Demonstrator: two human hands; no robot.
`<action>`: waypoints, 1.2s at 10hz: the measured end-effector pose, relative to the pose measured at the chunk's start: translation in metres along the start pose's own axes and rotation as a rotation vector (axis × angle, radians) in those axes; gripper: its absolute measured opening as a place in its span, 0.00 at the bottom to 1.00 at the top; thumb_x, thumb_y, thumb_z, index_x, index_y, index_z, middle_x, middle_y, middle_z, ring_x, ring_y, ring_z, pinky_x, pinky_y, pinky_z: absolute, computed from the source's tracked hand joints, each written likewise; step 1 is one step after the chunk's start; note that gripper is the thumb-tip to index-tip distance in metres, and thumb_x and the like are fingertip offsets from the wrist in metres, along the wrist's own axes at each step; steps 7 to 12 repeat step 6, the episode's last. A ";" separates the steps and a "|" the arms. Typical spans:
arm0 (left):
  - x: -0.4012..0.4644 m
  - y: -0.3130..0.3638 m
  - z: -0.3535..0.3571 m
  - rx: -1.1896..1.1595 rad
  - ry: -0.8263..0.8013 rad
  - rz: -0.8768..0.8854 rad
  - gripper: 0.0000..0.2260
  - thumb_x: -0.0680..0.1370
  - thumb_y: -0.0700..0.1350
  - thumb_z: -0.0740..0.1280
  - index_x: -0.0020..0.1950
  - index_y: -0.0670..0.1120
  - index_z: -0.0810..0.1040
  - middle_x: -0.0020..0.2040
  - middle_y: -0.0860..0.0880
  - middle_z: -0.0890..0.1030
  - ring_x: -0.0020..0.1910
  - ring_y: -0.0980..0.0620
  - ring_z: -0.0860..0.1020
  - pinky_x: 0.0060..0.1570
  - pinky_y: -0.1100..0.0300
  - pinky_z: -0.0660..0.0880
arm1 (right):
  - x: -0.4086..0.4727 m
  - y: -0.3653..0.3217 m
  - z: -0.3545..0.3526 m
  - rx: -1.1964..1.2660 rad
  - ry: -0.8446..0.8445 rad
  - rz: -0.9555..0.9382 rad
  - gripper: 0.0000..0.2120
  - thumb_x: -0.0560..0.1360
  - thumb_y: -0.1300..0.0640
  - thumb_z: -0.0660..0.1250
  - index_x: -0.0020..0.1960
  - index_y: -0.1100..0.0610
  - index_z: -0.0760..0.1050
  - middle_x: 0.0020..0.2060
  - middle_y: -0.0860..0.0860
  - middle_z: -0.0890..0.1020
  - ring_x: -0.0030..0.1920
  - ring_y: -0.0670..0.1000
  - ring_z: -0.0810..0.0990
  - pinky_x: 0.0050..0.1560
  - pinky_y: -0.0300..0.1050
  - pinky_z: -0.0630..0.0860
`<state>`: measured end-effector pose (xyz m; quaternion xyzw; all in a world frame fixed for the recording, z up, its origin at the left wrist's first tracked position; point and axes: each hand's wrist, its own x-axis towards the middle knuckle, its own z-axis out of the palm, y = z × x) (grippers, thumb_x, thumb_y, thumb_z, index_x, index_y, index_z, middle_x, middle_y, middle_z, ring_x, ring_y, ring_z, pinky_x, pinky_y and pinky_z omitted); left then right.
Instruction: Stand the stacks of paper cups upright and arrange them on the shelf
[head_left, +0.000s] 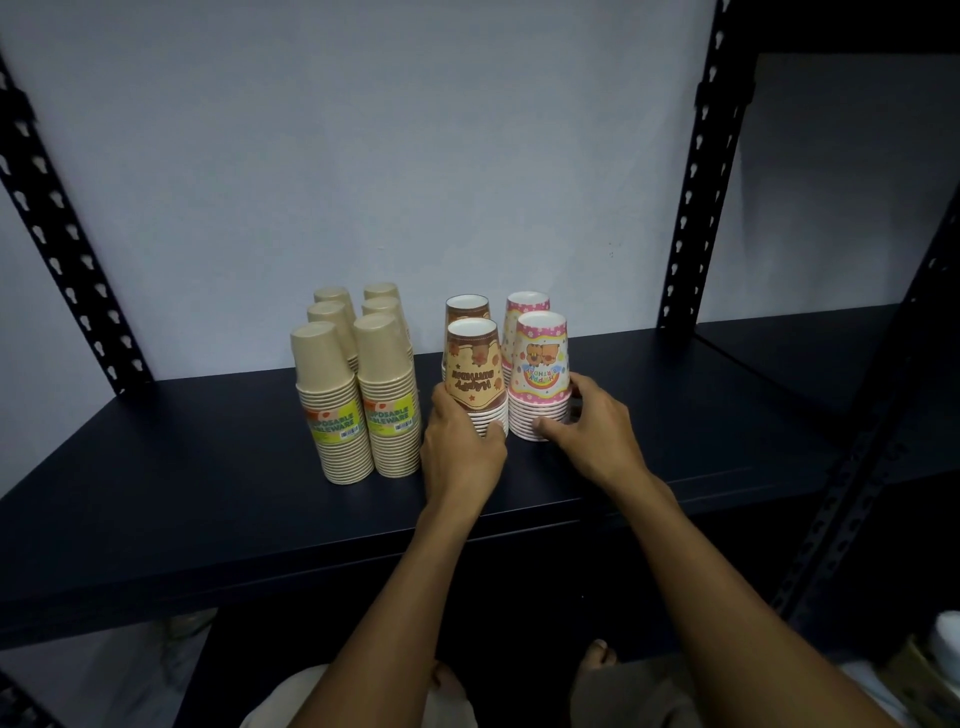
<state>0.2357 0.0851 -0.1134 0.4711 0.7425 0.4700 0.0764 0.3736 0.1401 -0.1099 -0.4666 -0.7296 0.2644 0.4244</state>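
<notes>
A dark shelf holds upside-down cup stacks, all upright. Six plain tan stacks stand at ten o'clock of the hands. The left hand wraps the base of the front brown birthday stack; the right hand, at its three o'clock, cups the front pink birthday stack. Both forearms reach forward, fingers curled low. Best to slide both stacks gently from the base, keeping them level and in line with their neighbours.
</notes>
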 end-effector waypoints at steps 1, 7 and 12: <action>0.001 -0.002 0.000 0.005 -0.001 -0.002 0.29 0.73 0.44 0.71 0.70 0.43 0.61 0.66 0.43 0.74 0.62 0.44 0.74 0.58 0.51 0.73 | 0.000 0.000 0.001 -0.005 -0.005 0.000 0.28 0.70 0.58 0.75 0.68 0.57 0.70 0.62 0.52 0.79 0.60 0.49 0.77 0.55 0.38 0.71; -0.023 -0.003 -0.010 0.077 -0.015 -0.021 0.33 0.75 0.46 0.69 0.74 0.38 0.58 0.67 0.40 0.73 0.63 0.40 0.74 0.58 0.51 0.72 | -0.017 0.009 -0.018 -0.245 -0.039 0.125 0.39 0.72 0.50 0.73 0.76 0.59 0.58 0.71 0.58 0.69 0.71 0.57 0.68 0.67 0.51 0.68; -0.023 -0.003 -0.010 0.077 -0.015 -0.021 0.33 0.75 0.46 0.69 0.74 0.38 0.58 0.67 0.40 0.73 0.63 0.40 0.74 0.58 0.51 0.72 | -0.017 0.009 -0.018 -0.245 -0.039 0.125 0.39 0.72 0.50 0.73 0.76 0.59 0.58 0.71 0.58 0.69 0.71 0.57 0.68 0.67 0.51 0.68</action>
